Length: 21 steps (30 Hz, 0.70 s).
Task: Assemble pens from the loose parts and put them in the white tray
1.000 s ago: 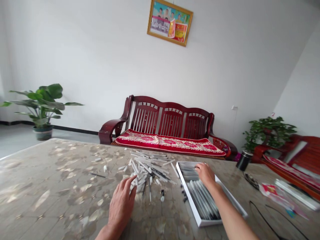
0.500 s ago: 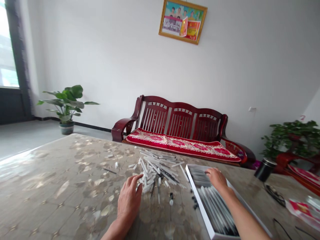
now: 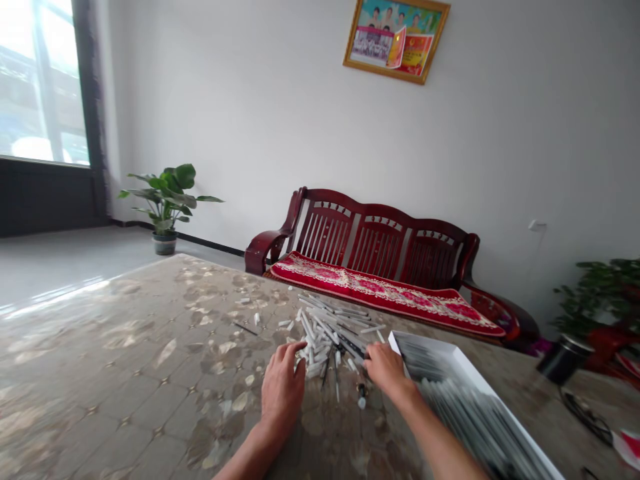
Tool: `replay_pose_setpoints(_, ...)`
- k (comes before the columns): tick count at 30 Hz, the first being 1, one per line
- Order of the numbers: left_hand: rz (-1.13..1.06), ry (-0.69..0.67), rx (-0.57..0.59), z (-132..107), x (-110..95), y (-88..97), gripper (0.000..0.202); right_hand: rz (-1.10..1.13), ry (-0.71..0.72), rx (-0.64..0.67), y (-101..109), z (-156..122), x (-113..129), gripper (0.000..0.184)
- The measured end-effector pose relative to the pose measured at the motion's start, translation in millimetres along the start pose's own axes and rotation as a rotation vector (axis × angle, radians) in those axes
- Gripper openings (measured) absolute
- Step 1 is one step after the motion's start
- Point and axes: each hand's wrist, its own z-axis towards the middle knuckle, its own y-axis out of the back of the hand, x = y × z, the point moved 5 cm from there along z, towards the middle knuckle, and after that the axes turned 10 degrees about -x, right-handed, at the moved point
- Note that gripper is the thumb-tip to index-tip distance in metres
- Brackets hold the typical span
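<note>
A loose pile of thin white and grey pen parts (image 3: pixel 320 333) lies on the table, tubes and caps mixed with dark slim rods. My left hand (image 3: pixel 284 385) rests at the pile's near left side, thumb apart from the bent fingers, nothing seen in it. At the right edge of the pile is my right hand (image 3: pixel 386 367), its fingers pressed together by the end of a dark tube; whether they grip it is hidden. Beside it stands a white open box (image 3: pixel 480 373) with rows of grey pens (image 3: pixel 460 407), blurred and partly behind my right forearm.
A small black and clear piece (image 3: pixel 361 395) lies in front of the pile. The patterned table (image 3: pixel 150 373) has a dark rod (image 3: pixel 245 329) and white bits to the left. A black canister (image 3: pixel 565 359) and cable stand right of the box. Beyond is a red wooden bench (image 3: pixel 385 240).
My right hand has moved left from inside the box to the pile's right edge. The whole view has swung to the left. My left hand has stayed beside the pile.
</note>
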Motion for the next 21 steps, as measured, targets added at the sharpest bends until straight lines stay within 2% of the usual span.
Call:
replay_pose_setpoints(6, -0.05, -0.007, 0.018, -4, -6, -1.6, 0.03, -0.068, -0.076, 0.053, -2, -5, 0, 0.017)
replay_pose_setpoints(10, -0.173, 0.056, 0.036, -6, -6, -4.5, 0.025, -0.056, -0.113, 0.039, 3, -12, -6, 0.019)
replay_pose_setpoints(13, -0.341, 0.157, 0.135, -11, -5, -16.7, 0.022, 0.165, -0.111, -0.02, 8, -28, 5, 0.014)
replay_pose_setpoints(17, -0.594, 0.295, 0.335, -22, -6, -39.6, 0.029, 0.664, -0.012, -0.067, 17, -59, 48, 0.009)
replay_pose_setpoints(19, -0.709, 0.365, 0.396, -25, -8, -45.3, 0.031, 0.785, 0.038, -0.041, 20, -68, 64, 0.009)
replay_pose_setpoints(21, -0.789, 0.468, 0.394, -25, -8, -44.9, 0.033, 0.811, 0.066, -0.005, 20, -69, 67, 0.011)
